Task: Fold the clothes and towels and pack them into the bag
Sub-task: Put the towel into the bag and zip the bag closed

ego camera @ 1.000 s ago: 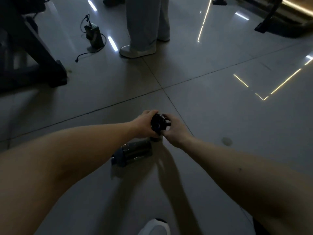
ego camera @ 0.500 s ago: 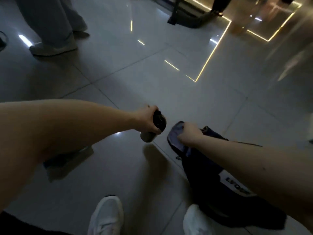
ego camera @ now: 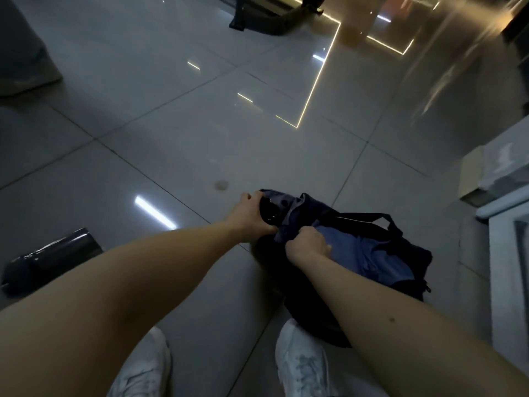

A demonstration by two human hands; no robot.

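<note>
A dark navy bag [ego camera: 406,253] lies on the tiled floor in front of my feet, its mouth open and blue lining or cloth [ego camera: 369,253] showing inside. My left hand [ego camera: 249,216] grips a small dark bottle [ego camera: 269,212] and holds it at the bag's near end pocket. My right hand [ego camera: 307,245] pinches the bag's fabric at the edge of the opening and holds it. The bag's black strap [ego camera: 380,217] arches over the top.
A second dark bottle [ego camera: 48,260] lies on the floor at the left. My white shoes [ego camera: 300,365] stand just below the bag. A white cabinet [ego camera: 503,253] stands at the right edge. Another person's trouser leg [ego camera: 25,53] is at the upper left.
The view swung right from the floor bottle to the bag. My left hand carried the small bottle to the bag's end, and my right hand took hold of the bag's edge.
</note>
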